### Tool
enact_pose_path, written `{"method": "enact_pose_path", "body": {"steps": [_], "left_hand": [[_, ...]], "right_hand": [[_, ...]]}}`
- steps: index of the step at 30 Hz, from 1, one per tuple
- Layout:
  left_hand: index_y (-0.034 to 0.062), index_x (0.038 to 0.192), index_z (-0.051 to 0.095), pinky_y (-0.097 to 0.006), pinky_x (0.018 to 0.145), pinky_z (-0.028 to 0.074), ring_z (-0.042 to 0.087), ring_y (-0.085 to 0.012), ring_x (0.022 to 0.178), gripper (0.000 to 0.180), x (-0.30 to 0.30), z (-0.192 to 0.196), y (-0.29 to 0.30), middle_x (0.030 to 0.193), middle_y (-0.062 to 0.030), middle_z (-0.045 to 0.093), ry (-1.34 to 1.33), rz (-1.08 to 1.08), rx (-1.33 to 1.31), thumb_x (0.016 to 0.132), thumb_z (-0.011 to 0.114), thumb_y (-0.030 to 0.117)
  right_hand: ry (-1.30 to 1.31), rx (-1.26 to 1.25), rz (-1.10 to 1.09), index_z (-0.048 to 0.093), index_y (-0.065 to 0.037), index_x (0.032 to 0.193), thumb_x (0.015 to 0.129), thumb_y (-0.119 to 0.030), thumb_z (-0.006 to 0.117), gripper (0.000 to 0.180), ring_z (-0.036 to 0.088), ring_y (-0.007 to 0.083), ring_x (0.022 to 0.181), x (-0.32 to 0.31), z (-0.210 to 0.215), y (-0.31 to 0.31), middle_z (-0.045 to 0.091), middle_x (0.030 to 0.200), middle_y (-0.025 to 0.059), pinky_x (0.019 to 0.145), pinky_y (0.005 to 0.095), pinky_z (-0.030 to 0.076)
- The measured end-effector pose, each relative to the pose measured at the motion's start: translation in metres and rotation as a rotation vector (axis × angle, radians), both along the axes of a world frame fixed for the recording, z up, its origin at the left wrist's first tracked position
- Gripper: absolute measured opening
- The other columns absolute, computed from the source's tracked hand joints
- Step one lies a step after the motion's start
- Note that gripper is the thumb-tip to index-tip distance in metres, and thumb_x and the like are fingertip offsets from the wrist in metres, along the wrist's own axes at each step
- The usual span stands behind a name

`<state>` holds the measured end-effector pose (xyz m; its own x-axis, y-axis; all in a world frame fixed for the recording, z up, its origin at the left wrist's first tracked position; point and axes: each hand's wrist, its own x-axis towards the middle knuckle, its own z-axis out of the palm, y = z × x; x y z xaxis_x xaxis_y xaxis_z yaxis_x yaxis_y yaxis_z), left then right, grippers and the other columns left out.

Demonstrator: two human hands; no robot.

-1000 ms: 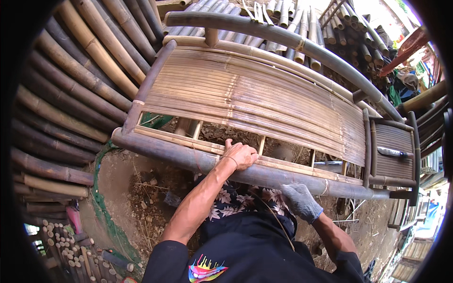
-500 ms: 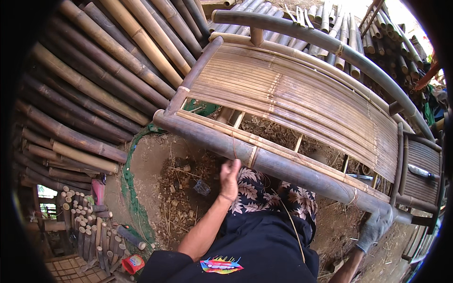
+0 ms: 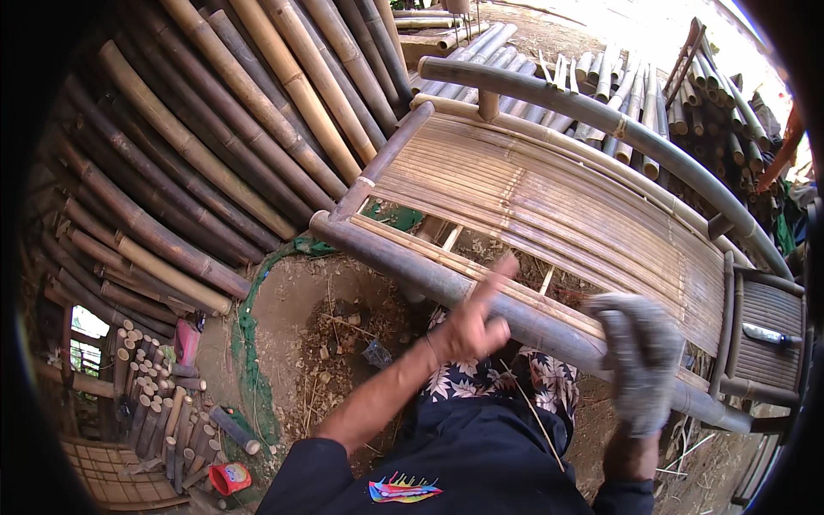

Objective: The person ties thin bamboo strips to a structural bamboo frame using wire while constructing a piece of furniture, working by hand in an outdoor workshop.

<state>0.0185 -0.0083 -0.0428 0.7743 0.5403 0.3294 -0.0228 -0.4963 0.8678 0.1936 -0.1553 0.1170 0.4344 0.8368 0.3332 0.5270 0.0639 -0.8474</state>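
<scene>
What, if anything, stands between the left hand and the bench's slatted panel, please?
Nothing visible does: in view, the left hand overlaps the open gap beside the slatted panel, and the gloved right hand is off to its right.

You can pass down inside brown bamboo bench (image 3: 558,193) front edge, between thin pale bamboo crossbars (image 3: 547,281); curved dark bamboo rail (image 3: 592,112) blocks rear edge.

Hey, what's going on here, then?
A person is at a bamboo bench. The bare left hand, one finger stretched out, is by its front pole; the grey-gloved right hand is farther right, blurred. Neither visibly holds anything. The seat slats stop short of the pale front strips, leaving a gap where crosspieces show.
</scene>
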Motion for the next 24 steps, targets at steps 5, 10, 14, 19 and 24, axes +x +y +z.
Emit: {"method": "enact_pose_path", "body": {"steps": [5,10,14,19,24], "left_hand": [[0.0003,0.146,0.044,-0.043,0.123,0.026,0.038,-0.0360,0.142,0.065,-0.021,-0.003,0.138,0.149,-0.0236,0.044,0.262,0.610,0.405,0.081,0.049,0.003],[0.0275,0.127,0.065,-0.079,0.110,0.014,0.052,-0.0217,0.127,0.036,-0.054,-0.043,0.127,0.129,0.0034,0.061,0.880,0.347,0.441,0.092,0.066,0.027],[0.0241,0.108,0.074,-0.075,0.111,0.019,0.059,-0.0189,0.108,0.019,-0.051,-0.043,0.136,0.099,0.0059,0.066,0.792,0.343,0.584,0.090,0.069,0.029],[0.0169,0.087,0.073,-0.070,0.112,0.024,0.062,-0.0197,0.093,0.008,-0.039,-0.055,0.144,0.088,0.0018,0.064,0.750,0.299,0.727,0.088,0.069,0.024],[0.0117,0.078,0.069,-0.064,0.106,0.033,0.062,-0.0205,0.087,0.011,-0.019,-0.050,0.132,0.085,-0.0010,0.065,0.627,0.282,0.628,0.086,0.064,0.018]], "right_hand": [[0.016,0.037,-0.373,0.074,-0.001,0.101,0.095,-0.016,0.071,0.017,0.061,0.0086,0.073,0.097,-0.039,0.003,0.070,0.086,0.0040,0.068,0.0251,0.051],[0.111,-0.190,-0.315,0.073,-0.001,0.100,0.095,-0.016,0.070,0.016,0.059,0.0059,0.065,0.093,-0.096,0.016,0.069,0.086,0.0042,0.048,0.0229,0.048],[0.160,-0.188,-0.305,0.072,-0.002,0.100,0.096,-0.015,0.067,0.014,0.059,0.0062,0.063,0.088,-0.083,0.017,0.068,0.088,0.0046,0.045,0.0218,0.049],[0.117,-0.262,-0.291,0.072,-0.001,0.100,0.095,-0.013,0.067,0.013,0.060,0.0072,0.065,0.091,-0.091,0.009,0.069,0.089,0.0051,0.048,0.0221,0.049],[0.109,-0.279,-0.240,0.071,-0.001,0.099,0.095,-0.011,0.067,0.012,0.059,0.0088,0.064,0.091,-0.110,0.002,0.068,0.086,0.0064,0.053,0.0265,0.049]]}}
